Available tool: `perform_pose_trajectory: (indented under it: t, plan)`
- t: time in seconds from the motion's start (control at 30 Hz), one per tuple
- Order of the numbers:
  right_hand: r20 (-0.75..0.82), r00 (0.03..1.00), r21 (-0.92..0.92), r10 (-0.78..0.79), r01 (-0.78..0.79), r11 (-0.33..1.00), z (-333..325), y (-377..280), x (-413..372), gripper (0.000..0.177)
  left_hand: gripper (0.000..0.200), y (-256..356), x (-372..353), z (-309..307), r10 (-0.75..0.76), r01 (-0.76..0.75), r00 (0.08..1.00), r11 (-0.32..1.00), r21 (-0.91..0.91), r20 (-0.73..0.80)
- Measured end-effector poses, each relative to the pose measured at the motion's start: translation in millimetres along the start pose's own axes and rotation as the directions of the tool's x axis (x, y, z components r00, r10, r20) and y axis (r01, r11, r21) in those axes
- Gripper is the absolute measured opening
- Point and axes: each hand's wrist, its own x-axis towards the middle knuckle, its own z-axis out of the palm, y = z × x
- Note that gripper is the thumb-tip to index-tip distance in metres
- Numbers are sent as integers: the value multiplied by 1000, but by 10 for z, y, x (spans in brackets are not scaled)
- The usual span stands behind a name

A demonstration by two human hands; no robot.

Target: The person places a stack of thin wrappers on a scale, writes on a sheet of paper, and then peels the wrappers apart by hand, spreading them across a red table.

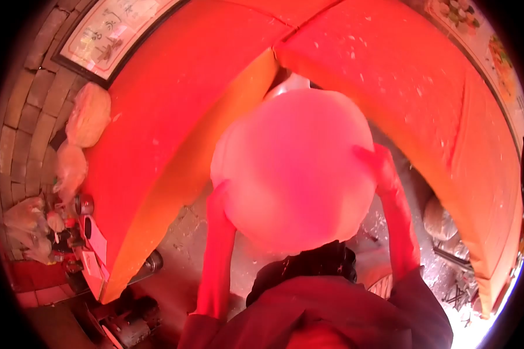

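Observation:
A large, rounded, pale bundle [297, 168] fills the middle of the view, tinted pink by the light and blurred. Its kind cannot be made out. My left hand [220, 198] grips its left side, the fingers partly hidden against it. On the opposite side, my right hand [374, 164] presses with thumb and fingers around the edge. The bundle is held in front of my body, above the floor, and covers part of the gap between two orange-topped surfaces.
Orange-red padded surfaces [209, 52] with pale flecks meet in a corner ahead. A framed sign [108, 38] leans at the upper left by a brick wall [32, 110]. Filled plastic bags [88, 116] and a jar [84, 204] line the left edge. Another bag [439, 218] lies low at right.

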Motion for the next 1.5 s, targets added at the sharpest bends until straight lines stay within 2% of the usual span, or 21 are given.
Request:
perform_pose_trajectory:
  t: [0.07, 0.23, 0.33, 0.4, 0.47, 0.5, 0.53, 0.57, 0.6, 0.67, 0.7, 0.73, 0.77, 0.83, 0.87, 0.97, 1.03, 1.1, 1.2, 1.47, 1.5]
  plan:
    - [-68, 994, -76, -85, 80, 994, -115, -297, 747, 37, 47, 535, 811, 434, -135, 122, 991, 851, -510, 10]
    - [68, 986, 115, -155, 146, 983, -351, -1292, 2412, 38, 46, 1671, 2227, 1067, -30, 107, 991, 771, -628, 132]
    - [226, 928, 128, -295, 272, 954, -538, -1859, 3363, 41, 55, 1973, 3051, 1130, 284, 48, 881, 743, -668, 379]
    - [259, 951, 128, -168, 138, 982, -1342, -1934, 4574, 41, 57, 2041, 3544, 1106, 100, 60, 960, 836, -545, 260]
    - [-344, 827, -58, -445, 454, 889, -698, -1921, 3963, 40, 49, 1940, 3645, 913, -16, 3, 999, 949, -315, -39]
    - [-274, 701, -340, -659, 570, 748, -564, -1824, 3733, 38, 50, 2005, 3127, 851, 311, -308, 946, 950, 45, -94]
    - [-127, 548, -565, -827, 645, 514, -430, -1693, 3531, 36, 50, 2082, 2550, 802, 596, -533, 802, 738, 414, -30]
    - [-180, 614, -546, -769, 588, 597, -218, -1412, 3338, 33, 44, 1744, 2444, 566, 678, -624, 735, 661, 416, 26]
    - [-219, 677, -522, -703, 528, 670, -20, -990, 3151, 29, 37, 1204, 2389, 265, 571, -572, 816, 775, 269, 91]
    - [-91, 952, 201, -294, 306, 930, -69, 540, 2969, 22, 24, 31, 2069, -416, 192, -212, 951, 976, 58, 241]
    - [-18, 998, 478, -61, 62, 876, -82, 1289, 2875, 22, 26, -364, 1468, -451, 256, -200, 963, 883, 425, -78]
    - [256, 960, -355, -110, 199, 913, 691, 1165, 2135, 13, 30, -645, 964, -749, -76, 101, 993, 952, 289, -94]
    - [274, 961, -432, -42, 162, 887, 895, 1773, 1797, 7, 27, -955, 434, -956, -148, 257, 955, 847, 466, -257]
    - [384, 919, -541, 89, 145, 828, 1709, 1932, 960, 8, 26, -1438, -629, -1402, -495, 516, 764, 854, -70, -413]
    - [471, 875, -568, 115, 200, 798, 2077, 1922, 645, 10, 26, -1750, -1182, -1633, -601, 423, 694, 786, -450, -397]
    - [695, 698, -581, 173, 404, 707, 2959, 2096, 268, 13, 21, -2427, -2554, -2217, -758, 370, 332, 652, -662, -561]
    - [793, 567, -554, 225, 515, 654, 3429, 2225, 72, 13, 19, -2659, -3263, -2466, -613, 122, 372, 777, -618, -697]
    - [788, 546, -560, 283, 447, 697, 4114, 2280, 68, 14, 22, -2493, -3527, -2755, -726, 39, 237, 671, -740, -646]
    - [874, 453, -451, 177, 620, 642, 5102, 2061, -184, 22, 27, -2552, -3829, -2997, -678, -139, 212, 692, -709, -704]
    - [917, 172, -364, 360, 729, 579, 7357, 2079, -850, 33, 31, -2683, -3916, -3095, -745, -268, 138, 606, -749, -652]
    - [935, 174, -352, 310, 576, 738, 7658, 2298, -833, 31, 29, -2736, -3955, -3090, -752, -270, 129, 600, -753, -646]
